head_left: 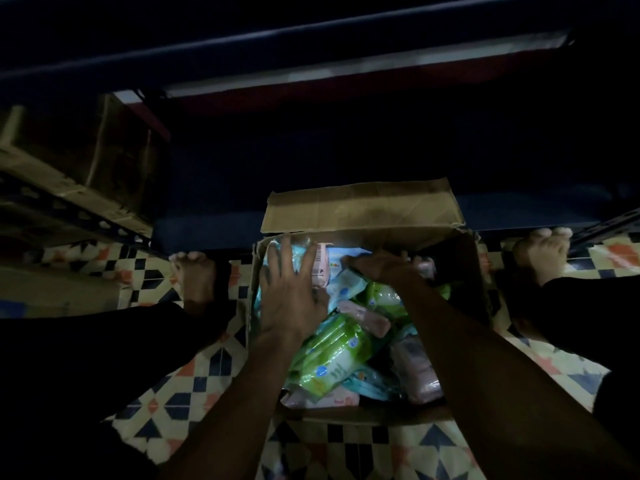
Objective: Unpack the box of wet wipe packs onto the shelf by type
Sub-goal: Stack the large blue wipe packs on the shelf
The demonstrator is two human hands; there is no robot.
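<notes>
A blue pack (pixel 277 268) in the box (pixel 360 209) is being pressed under the flat, released left hand (pixel 292 289); whether anything is being grasped by the right hand (pixel 377 266) cannot be told.

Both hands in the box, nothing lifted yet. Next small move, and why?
Probably close the left hand on the blue packs under its spread fingers and lift them. The box holds mixed green, pink and blue packs; the right hand seems to hold the others aside.
</notes>
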